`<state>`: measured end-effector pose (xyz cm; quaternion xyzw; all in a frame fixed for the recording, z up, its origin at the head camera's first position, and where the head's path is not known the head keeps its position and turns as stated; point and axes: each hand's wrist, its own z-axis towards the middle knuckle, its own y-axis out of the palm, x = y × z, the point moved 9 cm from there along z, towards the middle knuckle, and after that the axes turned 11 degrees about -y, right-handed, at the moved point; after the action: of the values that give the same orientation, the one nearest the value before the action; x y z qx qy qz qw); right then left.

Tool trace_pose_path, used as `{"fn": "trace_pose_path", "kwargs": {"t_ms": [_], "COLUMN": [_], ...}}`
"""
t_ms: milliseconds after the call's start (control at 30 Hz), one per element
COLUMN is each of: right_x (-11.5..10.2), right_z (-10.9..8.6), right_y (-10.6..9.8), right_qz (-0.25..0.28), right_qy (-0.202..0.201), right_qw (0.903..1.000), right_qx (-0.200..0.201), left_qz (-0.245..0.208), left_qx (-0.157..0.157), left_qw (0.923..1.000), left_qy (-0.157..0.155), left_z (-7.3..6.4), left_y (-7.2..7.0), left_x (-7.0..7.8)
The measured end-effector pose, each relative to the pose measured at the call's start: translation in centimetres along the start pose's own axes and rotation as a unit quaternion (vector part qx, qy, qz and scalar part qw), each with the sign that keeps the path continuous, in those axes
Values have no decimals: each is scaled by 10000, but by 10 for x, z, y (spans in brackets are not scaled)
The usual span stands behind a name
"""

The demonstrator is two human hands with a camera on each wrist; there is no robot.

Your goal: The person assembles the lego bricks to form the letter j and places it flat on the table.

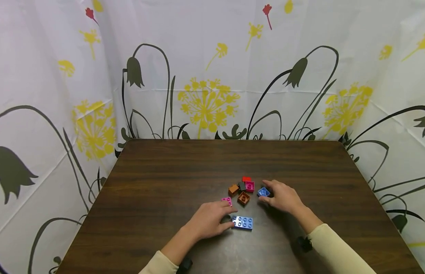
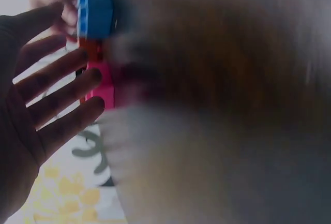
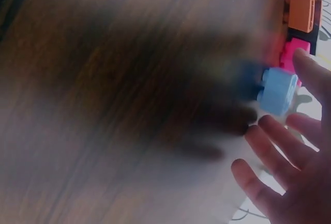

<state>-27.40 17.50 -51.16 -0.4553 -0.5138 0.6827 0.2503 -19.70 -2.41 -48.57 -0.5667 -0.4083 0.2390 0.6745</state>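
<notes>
My left hand [image 1: 209,219] is at the left end of a long blue toy brick [image 1: 243,223], which lies studs up. Its fingers are spread in the left wrist view, with the fingertips near that blue brick [image 2: 95,6] and a pink brick [image 2: 102,85]. The right hand [image 1: 284,196] reaches around a small blue brick [image 1: 263,192], thumb on the near side and fingers on the far side. In the right wrist view this small brick [image 3: 278,90] has its studs toward the table, and a gap shows between it and the lower fingers.
Between the hands lie a pink brick [image 1: 227,201], an orange brick [image 1: 233,190], a brown brick [image 1: 243,198], a dark grey brick [image 1: 242,186], a magenta brick [image 1: 249,186] and a red brick [image 1: 246,179]. A flowered curtain [image 1: 205,57] hangs behind the wooden table [image 1: 171,167].
</notes>
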Motion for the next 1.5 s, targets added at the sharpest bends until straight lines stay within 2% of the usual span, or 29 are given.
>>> {"fn": "trace_pose_path", "kwargs": {"t_ms": [200, 467, 667, 800, 967, 1167, 1333, 1500], "right_x": [-4, -8, -5, -4, -7, -16, -24, -38], "right_z": [5, 9, 9, 8, 5, -2, -10, -20], "right_y": [7, 9, 1, -11, -25, -37, -44, -42], "right_qz": [-129, 132, 211, 355, 638, 799, 833, 779], "right_qy": [-146, -284, -185, -95, -91, -242, -397, -747], "right_qw": [9998, 9995, 9996, 9988, 9965, 9939, 9913, 9872], "right_qx": [8, -14, 100, 318, 536, 715, 943, 1173], "left_qz": [165, 334, 456, 484, 407, 314, 301, 321], "left_qx": [-216, -306, -199, -149, -218, -412, -390, -305], "left_qw": [9996, 9989, 9987, 9986, 9987, 9983, 9984, 9988], "left_qy": [10, -99, -100, -128, -196, -283, -273, -217], "left_z": [4, 9, 12, 15, 17, 19, 20, 19], "left_y": [17, 25, 25, 25, 26, 28, 29, 29], "left_x": [13, 15, 15, 14, 12, 10, 10, 10]}}
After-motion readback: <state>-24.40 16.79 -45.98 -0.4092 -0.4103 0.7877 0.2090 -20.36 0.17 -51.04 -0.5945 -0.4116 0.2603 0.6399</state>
